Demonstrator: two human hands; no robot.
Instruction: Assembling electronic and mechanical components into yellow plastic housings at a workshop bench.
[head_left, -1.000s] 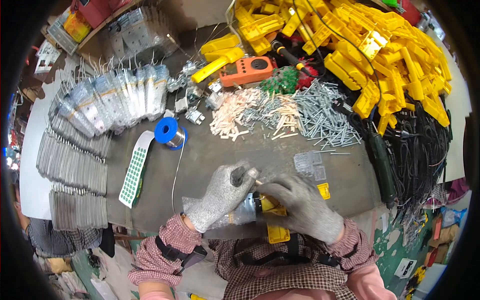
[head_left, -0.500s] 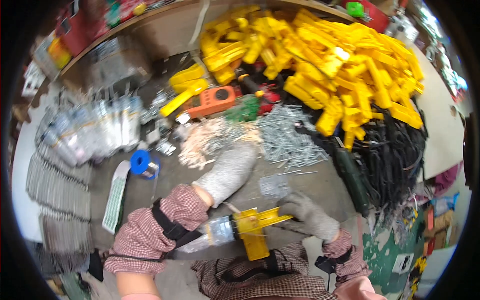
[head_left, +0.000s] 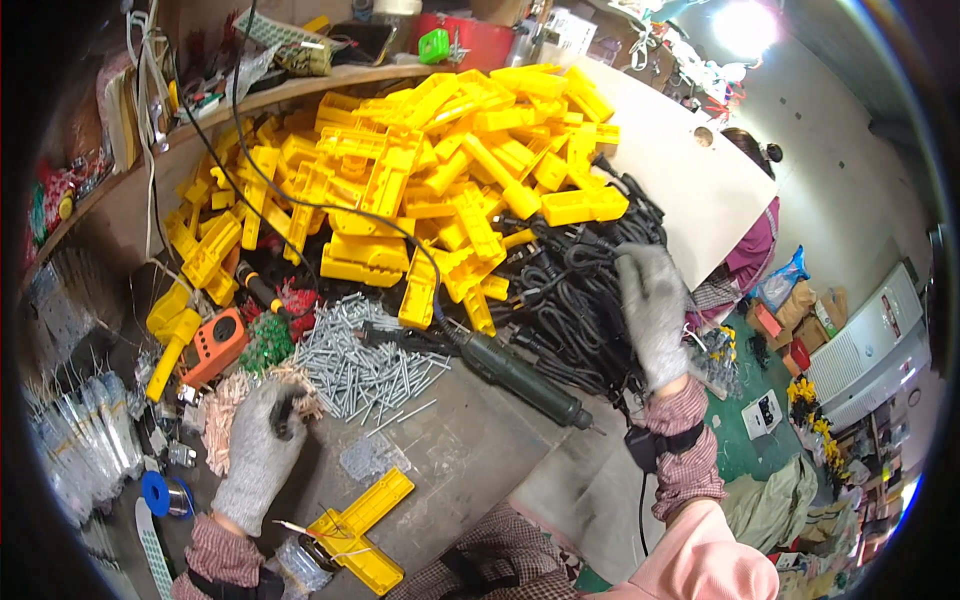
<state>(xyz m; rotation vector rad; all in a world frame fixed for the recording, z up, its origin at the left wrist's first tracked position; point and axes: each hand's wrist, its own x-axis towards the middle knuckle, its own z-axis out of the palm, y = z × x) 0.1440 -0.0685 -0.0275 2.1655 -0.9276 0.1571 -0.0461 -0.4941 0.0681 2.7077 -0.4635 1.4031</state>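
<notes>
My left hand (head_left: 262, 445), in a grey knit glove, is at the edge of a heap of small pale pink pieces (head_left: 222, 405). Its fingers curl in toward the thumb, and whatever lies between them is too small to make out. Far to the right, my right hand (head_left: 655, 315), gloved too, rests on a pile of black cables (head_left: 575, 290) with its fingers stretched over them. Near my body lies a yellow plastic casing (head_left: 375, 560), T-shaped in outline, with thin wires across it. A clear-wrapped part (head_left: 302, 562) lies against its left side.
Yellow casings (head_left: 450, 180) form a big heap at the back. Loose screws (head_left: 365, 365) lie in front of it, beside green pieces (head_left: 268, 342) and an orange box (head_left: 215, 345). A dark green electric screwdriver (head_left: 525, 380), its cord trailing back, and a solder spool (head_left: 168, 494) are on the table.
The view has turned to the right. My right hand has left the yellow casing and moved out to the black cables. My left hand's fingers now show, curled by the pale pink pieces.
</notes>
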